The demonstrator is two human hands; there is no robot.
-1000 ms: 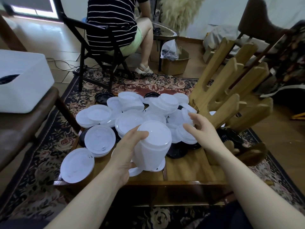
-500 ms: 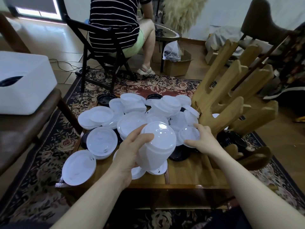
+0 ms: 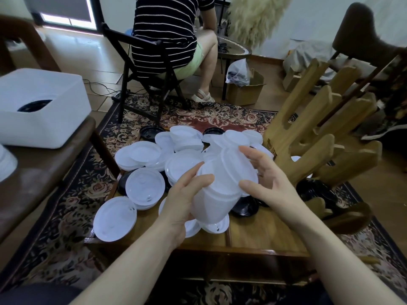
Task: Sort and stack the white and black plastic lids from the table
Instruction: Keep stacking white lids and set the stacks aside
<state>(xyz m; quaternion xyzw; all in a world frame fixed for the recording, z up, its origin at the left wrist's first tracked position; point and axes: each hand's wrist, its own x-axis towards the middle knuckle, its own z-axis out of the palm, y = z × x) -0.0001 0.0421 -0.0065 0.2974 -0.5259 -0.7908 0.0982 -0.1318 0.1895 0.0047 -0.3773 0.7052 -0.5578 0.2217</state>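
Nearby, white bin [image 3: 41, 111] holding black lids [image 3: 34, 105], hands [image 3: 187, 201] gripping white lid stack [image 3: 217, 192]

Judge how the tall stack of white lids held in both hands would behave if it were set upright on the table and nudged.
The stack of white lids is tall and narrow for its base, so it would probably tip. It looks light: the left hand holds it tilted at one side, and the right hand merely seats a lid on top. The smooth nested plastic may slide apart.
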